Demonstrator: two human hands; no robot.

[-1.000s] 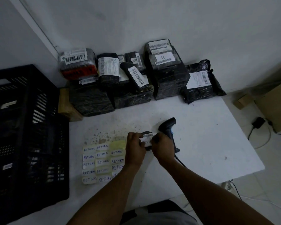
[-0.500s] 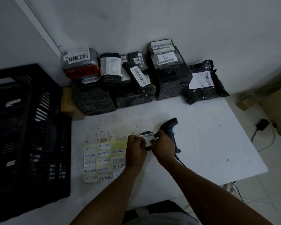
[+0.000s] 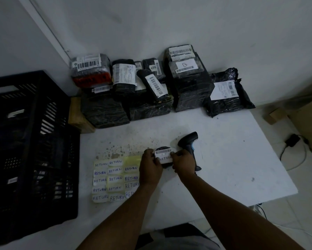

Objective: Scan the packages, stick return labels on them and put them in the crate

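Small round black package (image 3: 163, 165) held above the white table (image 3: 223, 159), between both hands, near the middle of the front edge; barcode strip across the top, handwritten RETURN label (image 3: 165, 158) just below it.

Risks, as judgements: label possibly laid askew or creased if one side goes down before the other; label edge possibly overlapping the barcode, the two lying almost touching; package possibly slipping from the grip, being small, rounded and wrapped in slick film. Possible brush of the right wrist against the barcode scanner (image 3: 188, 144) standing just beside it, enough to tip it over. Dim light also likely to hide a poor bond at the label corners.

Left hand (image 3: 150, 167): fingers curled round the left side of the package, thumb on the label's left edge, pinching package and label together. Right hand (image 3: 183, 163): mirrored on the right side, thumb tip on the label's right end, fingers wrapped behind. Both forearms reaching forward and converging over the table, wrists roughly level.

Sheet of spare RETURN labels (image 3: 113, 179) flat on the table, just left of the left hand. Black crate (image 3: 32, 141) well apart at far left. Unprocessed packages (image 3: 151, 91) stacked against the wall at the table's back edge.
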